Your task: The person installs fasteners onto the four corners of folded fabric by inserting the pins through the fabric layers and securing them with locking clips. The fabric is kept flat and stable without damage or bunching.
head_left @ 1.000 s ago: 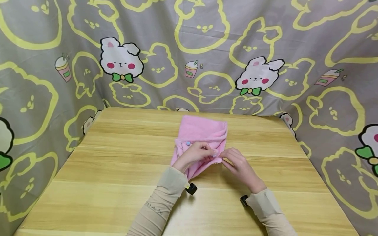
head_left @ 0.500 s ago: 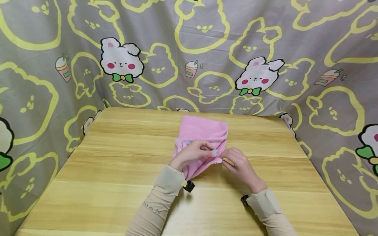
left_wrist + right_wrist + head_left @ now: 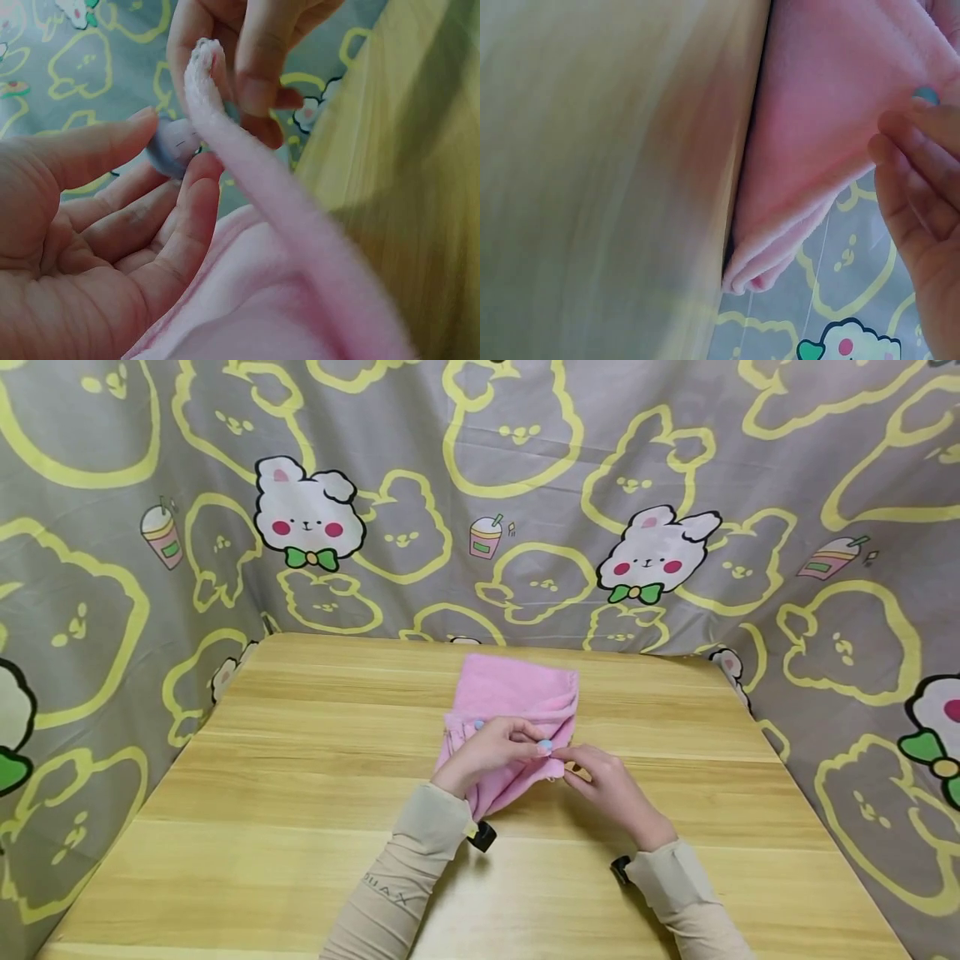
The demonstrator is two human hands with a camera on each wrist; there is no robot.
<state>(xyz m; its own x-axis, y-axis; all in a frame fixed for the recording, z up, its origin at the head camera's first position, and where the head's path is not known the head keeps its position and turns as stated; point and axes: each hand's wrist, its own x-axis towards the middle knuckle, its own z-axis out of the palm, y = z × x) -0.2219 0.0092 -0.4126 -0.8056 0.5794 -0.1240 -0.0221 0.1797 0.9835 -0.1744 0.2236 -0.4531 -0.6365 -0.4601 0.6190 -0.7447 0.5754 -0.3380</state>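
A folded pink fleecy cloth (image 3: 517,685) lies on the table, its near part loosely bunched. My left hand (image 3: 491,752) pinches a small round blue-and-white button pin (image 3: 174,144) between thumb and finger; a drawn face shows on it. The pin sits against the thick edge of the cloth. Opposite it, my right hand (image 3: 611,789) reaches to the cloth's other side. In the right wrist view a fingertip touches a teal round piece (image 3: 928,95) there, the other fingers curled close by. How that piece joins the pin is hidden.
Another light-blue button (image 3: 478,724) sits on the cloth left of the left hand. Beneath everything is a wood-grain table (image 3: 315,777). A grey patterned curtain (image 3: 420,435) surrounds its back and sides. Black straps with small blocks show at both wrists.
The left hand drew back slightly left, and the blue pin came into view at its fingertips. The right forefinger moved in toward the pin, widening a gap from the thumb. The cloth stayed almost still.
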